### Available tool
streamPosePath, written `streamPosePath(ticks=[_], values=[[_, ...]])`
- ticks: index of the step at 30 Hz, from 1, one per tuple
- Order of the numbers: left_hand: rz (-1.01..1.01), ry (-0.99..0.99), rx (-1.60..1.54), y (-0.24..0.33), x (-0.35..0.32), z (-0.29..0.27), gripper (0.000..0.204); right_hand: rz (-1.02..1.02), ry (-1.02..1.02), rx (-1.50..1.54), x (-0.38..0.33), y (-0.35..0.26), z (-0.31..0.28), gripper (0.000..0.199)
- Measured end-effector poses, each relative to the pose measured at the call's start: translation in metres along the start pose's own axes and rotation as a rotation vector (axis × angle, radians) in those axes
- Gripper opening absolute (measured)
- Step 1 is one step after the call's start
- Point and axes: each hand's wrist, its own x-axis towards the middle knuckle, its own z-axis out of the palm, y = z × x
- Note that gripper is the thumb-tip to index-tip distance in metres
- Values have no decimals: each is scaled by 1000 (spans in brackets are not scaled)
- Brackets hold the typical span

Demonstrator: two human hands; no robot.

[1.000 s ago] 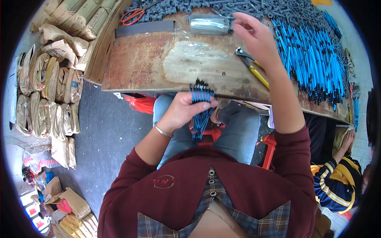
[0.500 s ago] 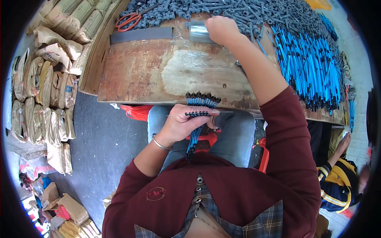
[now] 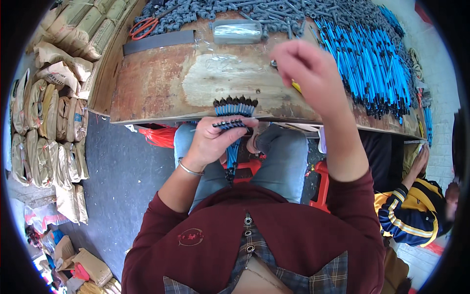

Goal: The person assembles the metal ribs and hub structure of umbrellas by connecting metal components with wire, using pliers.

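- Gripping a bundle (image 3: 233,128) of blue rods with dark tips, the left hand (image 3: 214,142) is closed round it just off the near edge of the counter (image 3: 161,83), above the person's lap.
- The dark tips stand in a row just above that hand's fingers, and the blue tail of the bundle hangs down below the palm toward the knees.
- A thin bracelet (image 3: 189,169) circles the left wrist.
- Up and to the right of the bundle, the right hand (image 3: 306,66) is raised over the counter, blurred, with its fingers curled together; whether it holds anything I cannot tell.
- Just beside the right hand, partly hidden by it, a yellow-handled tool (image 3: 295,86) lies on the counter.
- Right of that hand a broad heap of blue rods (image 3: 369,63) covers the counter.
- Beyond both hands a clear plastic box (image 3: 237,32) sits near a long dark bar (image 3: 159,41), with red-handled scissors (image 3: 143,27) at the bar's far left end.
- Farthest out, a pile of grey parts (image 3: 235,10) runs along the back of the counter.
- Well left of the left hand, tan sacks (image 3: 44,112) are stacked on the floor.
- Low to the right, another person in a yellow and navy jacket (image 3: 411,210) sits by the counter.
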Motion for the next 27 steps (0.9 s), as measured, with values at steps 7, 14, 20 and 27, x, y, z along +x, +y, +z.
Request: streamPosePath(ticks=[7, 14, 20, 27], values=[[33, 18, -31, -5, 2, 7, 21, -321, 85, -408, -62, -2, 8, 15], [1, 26, -39, -3, 1, 7, 20, -333, 136, -436, -62, -1, 9, 21], [-3, 21, -15, -2, 2, 6, 20, -351, 142, -471, -59, 2, 10, 21], [7, 21, -13, -4, 2, 8, 21, -415, 125, -572, -58, 1, 8, 25]])
